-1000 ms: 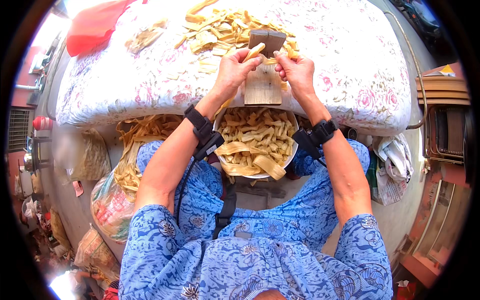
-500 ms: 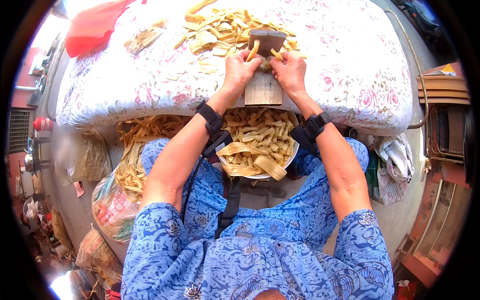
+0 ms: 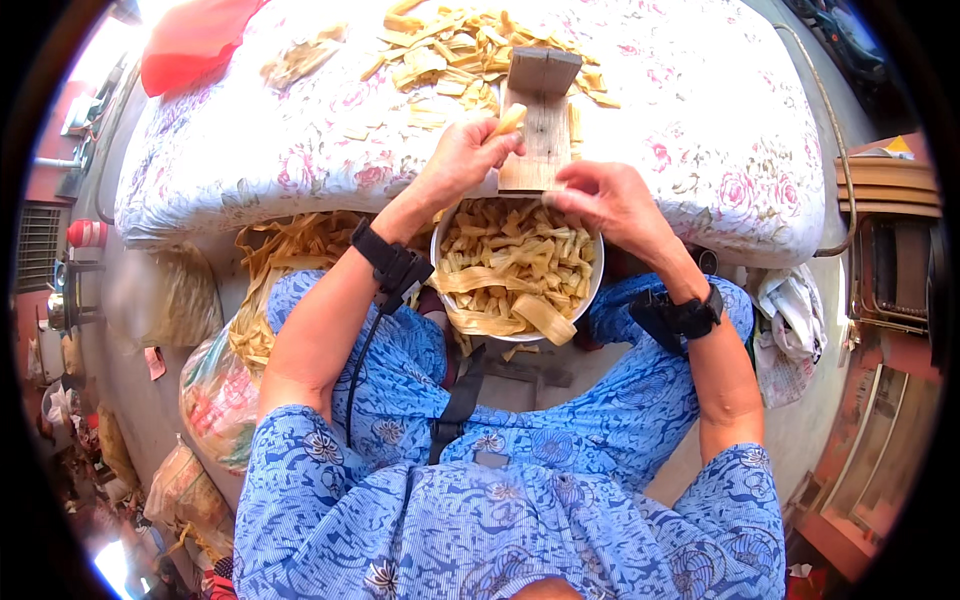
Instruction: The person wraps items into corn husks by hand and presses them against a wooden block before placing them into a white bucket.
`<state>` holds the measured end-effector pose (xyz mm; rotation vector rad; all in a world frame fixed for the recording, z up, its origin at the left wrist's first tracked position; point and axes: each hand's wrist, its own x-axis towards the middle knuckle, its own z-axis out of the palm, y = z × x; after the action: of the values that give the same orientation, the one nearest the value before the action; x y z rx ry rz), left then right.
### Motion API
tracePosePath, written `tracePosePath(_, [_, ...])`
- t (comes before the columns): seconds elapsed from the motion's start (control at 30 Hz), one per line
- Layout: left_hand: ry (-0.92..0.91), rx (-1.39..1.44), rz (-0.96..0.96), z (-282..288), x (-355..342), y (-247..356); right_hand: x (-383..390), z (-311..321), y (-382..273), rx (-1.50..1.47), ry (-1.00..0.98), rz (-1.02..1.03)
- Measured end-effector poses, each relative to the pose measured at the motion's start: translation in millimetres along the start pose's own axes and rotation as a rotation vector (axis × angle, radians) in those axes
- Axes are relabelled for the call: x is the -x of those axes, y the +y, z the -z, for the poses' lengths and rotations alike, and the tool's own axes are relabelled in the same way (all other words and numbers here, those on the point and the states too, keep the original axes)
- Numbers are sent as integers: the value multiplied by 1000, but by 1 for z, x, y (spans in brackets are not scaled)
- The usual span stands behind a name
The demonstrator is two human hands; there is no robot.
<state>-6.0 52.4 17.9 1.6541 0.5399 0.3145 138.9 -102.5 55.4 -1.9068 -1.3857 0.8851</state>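
Your left hand (image 3: 462,155) has its thumb and fingers clamped on a pale yellow, flat and folded strip (image 3: 511,118), which looks dry and a little glossy; its free end stands up beyond your fingertips, pointing to the far side, over the left part of a grey-brown wooden board with an upright block at its far end (image 3: 540,140). Your right hand (image 3: 612,205) is near the right corner of this board's near edge, with the fingers bent; I cannot tell if the fingertips hold something. The board lies at the near edge of a broad surface covered with a white cloth with pink flowers (image 3: 690,120), and to the right of the board this cloth spreads flat until a bent metal tube (image 3: 815,95) at the right edge. Just on the near side of the board is a round white bowl (image 3: 599,280), filled with short yellow twisted pieces (image 3: 515,235), and a wide curled yellow band (image 3: 545,318) leans over its near rim. On the far side, a loose heap of yellow strips (image 3: 450,55) reaches close to the block and limits the room there. At the far left there is a red cloth (image 3: 195,45). A thin black cable (image 3: 362,375) runs down from the black wrist strap (image 3: 388,262) along your left forearm.
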Motion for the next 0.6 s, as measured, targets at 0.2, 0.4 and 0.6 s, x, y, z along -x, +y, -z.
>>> tracePosePath(0.2, [-140,-203,-261,-26,16,9,-14,-10,-6,-254,180,187])
tracePosePath(0.4, [-116,-31,-49,-11,22,2,-15,3,11,-131,381,364])
tracePosePath(0.6, [-49,-286,-298,-23,22,7,-23,-3,9,25,280,135])
